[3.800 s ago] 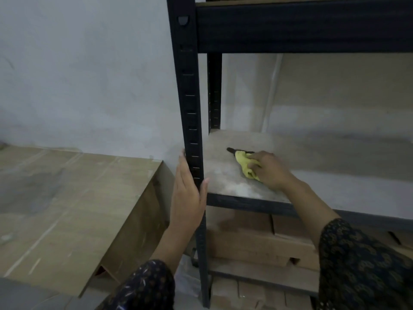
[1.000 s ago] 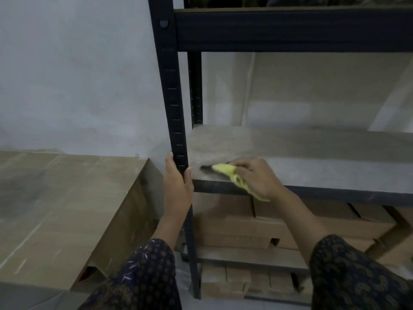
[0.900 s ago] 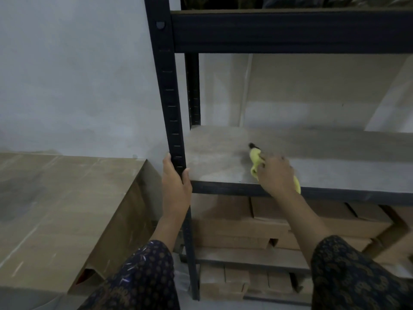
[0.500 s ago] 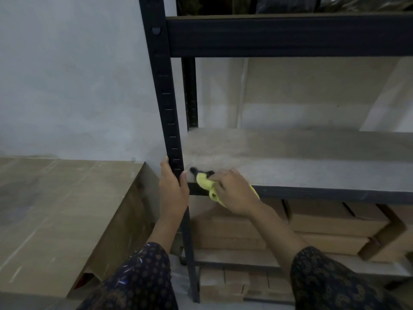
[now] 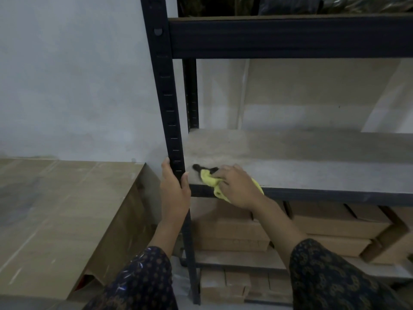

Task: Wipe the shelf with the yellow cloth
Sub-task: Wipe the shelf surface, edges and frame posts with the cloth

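The grey, dusty shelf board (image 5: 301, 162) sits in a black metal rack. My right hand (image 5: 238, 186) presses the yellow cloth (image 5: 210, 180) onto the board's front left corner. A dark end of the cloth sticks out to the left, and part of it hangs over the front rail. My left hand (image 5: 174, 193) is wrapped around the rack's front left upright post (image 5: 166, 97), just beside the cloth.
A large flat cardboard box (image 5: 55, 211) stands left of the rack against the white wall. Stacked cardboard boxes (image 5: 324, 227) fill the lower shelf below the board. A black crossbeam (image 5: 290, 38) of the upper shelf runs overhead, with dark items above it.
My right hand has swept the cloth back and forth along the board's front part, right and then left to the corner, where it has stayed for the last half second. My left hand keeps its grip on the post.
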Action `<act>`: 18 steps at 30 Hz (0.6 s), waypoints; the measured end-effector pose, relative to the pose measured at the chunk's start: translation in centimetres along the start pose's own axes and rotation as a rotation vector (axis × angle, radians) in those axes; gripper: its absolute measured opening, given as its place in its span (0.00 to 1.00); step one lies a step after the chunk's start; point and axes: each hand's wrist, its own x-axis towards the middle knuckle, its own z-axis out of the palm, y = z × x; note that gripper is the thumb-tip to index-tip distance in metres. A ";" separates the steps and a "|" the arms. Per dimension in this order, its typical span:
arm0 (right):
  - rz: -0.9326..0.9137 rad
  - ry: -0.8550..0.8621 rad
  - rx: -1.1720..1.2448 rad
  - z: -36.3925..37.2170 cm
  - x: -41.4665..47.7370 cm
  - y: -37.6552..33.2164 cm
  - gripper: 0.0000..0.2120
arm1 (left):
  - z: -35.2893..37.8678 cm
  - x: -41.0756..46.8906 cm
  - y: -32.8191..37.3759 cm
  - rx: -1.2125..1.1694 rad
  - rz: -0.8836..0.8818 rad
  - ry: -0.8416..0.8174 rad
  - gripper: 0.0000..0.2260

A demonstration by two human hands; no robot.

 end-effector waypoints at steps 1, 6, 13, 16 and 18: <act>0.040 -0.021 0.147 -0.6 0.2 0.5 0.14 | 0.0 0.0 0.0 -0.001 0.000 -0.001 0.22; 0.422 0.233 -0.050 -2.8 3.0 6.7 0.13 | 0.4 -0.1 0.0 -0.001 0.007 0.024 0.23; 0.558 0.133 -0.325 -1.2 7.3 8.3 0.21 | 1.4 -0.1 -0.8 0.049 0.040 0.055 0.26; 0.441 0.086 -0.296 -0.9 9.7 6.6 0.20 | 1.7 0.0 -1.0 0.040 0.035 0.067 0.26; 0.340 0.035 -0.263 -0.1 11.1 4.9 0.18 | 1.6 0.0 -1.1 0.027 0.033 0.065 0.26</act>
